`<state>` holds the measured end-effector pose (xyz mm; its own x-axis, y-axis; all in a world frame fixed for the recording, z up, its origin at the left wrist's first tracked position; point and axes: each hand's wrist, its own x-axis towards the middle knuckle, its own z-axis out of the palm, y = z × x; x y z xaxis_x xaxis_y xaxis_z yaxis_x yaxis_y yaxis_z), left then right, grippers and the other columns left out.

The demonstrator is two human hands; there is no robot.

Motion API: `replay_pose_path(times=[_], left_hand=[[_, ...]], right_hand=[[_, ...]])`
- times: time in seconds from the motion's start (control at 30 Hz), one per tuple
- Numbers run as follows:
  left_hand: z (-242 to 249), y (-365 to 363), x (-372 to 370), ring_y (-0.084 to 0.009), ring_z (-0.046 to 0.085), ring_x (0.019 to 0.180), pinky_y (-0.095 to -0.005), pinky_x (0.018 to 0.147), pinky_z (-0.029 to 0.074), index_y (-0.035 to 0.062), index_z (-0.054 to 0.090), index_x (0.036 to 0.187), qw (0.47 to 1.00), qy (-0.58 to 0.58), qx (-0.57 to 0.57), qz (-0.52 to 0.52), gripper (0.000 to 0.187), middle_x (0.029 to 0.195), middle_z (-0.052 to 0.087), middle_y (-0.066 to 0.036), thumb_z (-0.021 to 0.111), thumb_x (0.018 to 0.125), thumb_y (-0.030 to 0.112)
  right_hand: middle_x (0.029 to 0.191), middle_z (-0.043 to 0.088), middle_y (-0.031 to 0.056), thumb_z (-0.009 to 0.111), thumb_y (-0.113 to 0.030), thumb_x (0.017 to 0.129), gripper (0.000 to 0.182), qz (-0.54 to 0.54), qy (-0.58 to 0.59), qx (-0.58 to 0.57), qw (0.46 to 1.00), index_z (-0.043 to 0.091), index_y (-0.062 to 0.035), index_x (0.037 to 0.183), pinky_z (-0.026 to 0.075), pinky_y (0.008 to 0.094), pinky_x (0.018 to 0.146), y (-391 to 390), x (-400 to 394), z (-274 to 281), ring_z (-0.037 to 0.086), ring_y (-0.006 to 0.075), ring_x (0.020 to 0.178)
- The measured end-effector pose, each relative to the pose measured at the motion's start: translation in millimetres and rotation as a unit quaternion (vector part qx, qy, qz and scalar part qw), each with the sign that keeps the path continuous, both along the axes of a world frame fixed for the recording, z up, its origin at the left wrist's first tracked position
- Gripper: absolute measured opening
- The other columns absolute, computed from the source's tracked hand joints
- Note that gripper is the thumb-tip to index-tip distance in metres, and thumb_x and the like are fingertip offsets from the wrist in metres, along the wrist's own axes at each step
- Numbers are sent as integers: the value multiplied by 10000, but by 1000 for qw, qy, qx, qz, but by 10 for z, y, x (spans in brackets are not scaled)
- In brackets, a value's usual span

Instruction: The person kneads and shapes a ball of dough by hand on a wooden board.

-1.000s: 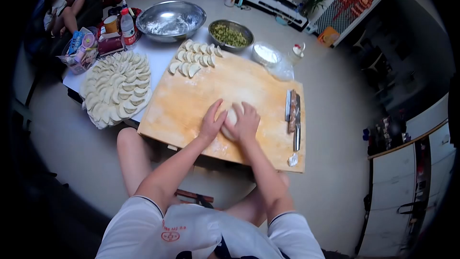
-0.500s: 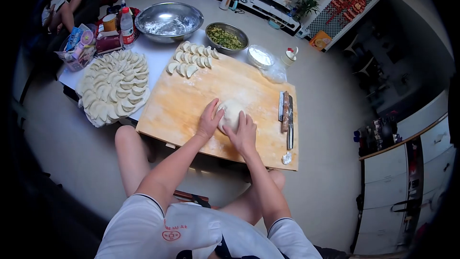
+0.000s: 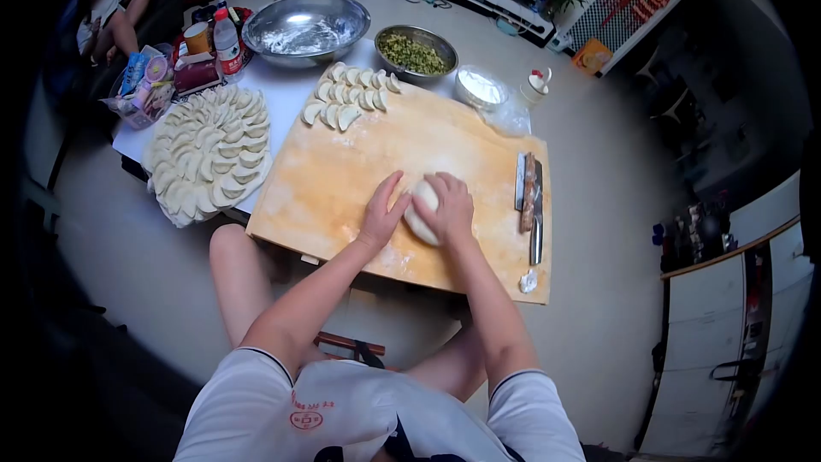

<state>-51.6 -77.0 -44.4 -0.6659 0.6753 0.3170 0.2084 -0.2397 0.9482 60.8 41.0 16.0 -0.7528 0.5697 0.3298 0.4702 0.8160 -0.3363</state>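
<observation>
Near the middle of the floury rectangular wooden board (image 3: 338, 192) on the white worktop (image 3: 275, 84), cup the smooth rounded white dough (image 3: 417, 227), likely soft, dense and tacky, from both sides, with right hand (image 3: 451, 205) curved in close grip onto it, left hand (image 3: 381, 213) loosely spread alongside, contact unclear

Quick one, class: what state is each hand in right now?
Left hand: open, beside the dough; contact cannot be told.
Right hand: open, cupped over the dough.
</observation>
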Motion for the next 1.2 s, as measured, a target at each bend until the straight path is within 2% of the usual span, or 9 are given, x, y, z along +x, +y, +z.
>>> replay_pose_path(times=[0.1, 0.2, 0.3, 0.53, 0.63, 0.77, 0.9, 1.1, 1.2], left_hand=[[64, 35, -12, -280, 505, 1284, -355, 1074, 394, -27, 471, 1378, 1000, -19, 6, -3, 548, 1380, 525, -189, 618, 946, 276], [34, 55, -36, -256, 489, 1297, -344, 1087, 379, -29, 453, 1391, 1000, -31, 3, -5, 540, 1388, 517, -178, 613, 952, 240], [17, 68, -62, -244, 470, 1313, -340, 1104, 359, -30, 434, 1407, 1000, -29, -1, -10, 539, 1399, 506, -170, 605, 957, 210], [-57, 87, -49, -289, 507, 1276, -357, 1069, 400, -30, 473, 1378, 999, -29, 13, 8, 563, 1369, 530, -205, 624, 939, 289], [-6, 67, -49, -292, 503, 1281, -358, 1074, 396, -31, 471, 1380, 999, -38, 25, 8, 560, 1376, 525, -206, 617, 943, 288], [-19, 77, -38, -282, 504, 1281, -353, 1072, 394, -30, 469, 1384, 998, -47, 28, -4, 553, 1383, 522, -198, 612, 947, 277], [4, 61, -69, -266, 508, 1273, -346, 1064, 396, -31, 472, 1377, 998, -56, 7, -8, 546, 1363, 534, -192, 612, 947, 274], [27, 67, -51, -252, 515, 1243, -330, 1050, 401, -40, 468, 1370, 999, -5, 20, 39, 544, 1327, 544, -194, 619, 943, 261], [-48, 91, -77, -274, 508, 1258, -341, 1063, 391, -41, 464, 1374, 998, -14, 27, 46, 548, 1344, 533, -203, 616, 946, 264]], right_hand=[[1330, 558, 126, 606, -524, 847, 558, -174, -47, -183, 967, 611, -193, 1296, 418, 480, 993, 111, -278, 264, 499, 330, 1229], [1349, 545, 135, 553, -579, 879, 582, -284, 2, -223, 933, 598, -195, 1314, 411, 485, 1008, 35, -417, 291, 483, 355, 1249], [1368, 530, 141, 538, -596, 887, 608, -280, 35, -180, 942, 580, -186, 1335, 401, 496, 1023, -165, -349, 163, 472, 373, 1258], [1199, 560, 239, 693, -347, 861, 608, -70, 51, -102, 991, 528, 15, 1322, 414, 432, 1002, -783, 533, 200, 526, 368, 1158], [1219, 530, 223, 717, -331, 827, 654, -72, 7, -129, 989, 499, -16, 1357, 373, 453, 1039, -745, 700, 321, 480, 401, 1185], [1299, 519, 184, 700, -424, 807, 645, 3, 42, 165, 985, 531, -102, 1340, 366, 519, 1002, -553, 291, 209, 465, 377, 1206], [1357, 530, 145, 624, -561, 817, 629, 0, -17, 28, 999, 597, -161, 1302, 374, 513, 1018, -143, -155, -23, 460, 342, 1267], [1245, 616, 144, 609, -613, 820, 634, -158, 1, -229, 961, 645, -153, 1255, 438, 503, 958, 227, -429, 173, 562, 308, 1142], [1296, 576, 157, 609, -576, 846, 649, -175, 28, -113, 978, 588, -117, 1305, 414, 484, 997, -41, -348, 19, 517, 351, 1190]])
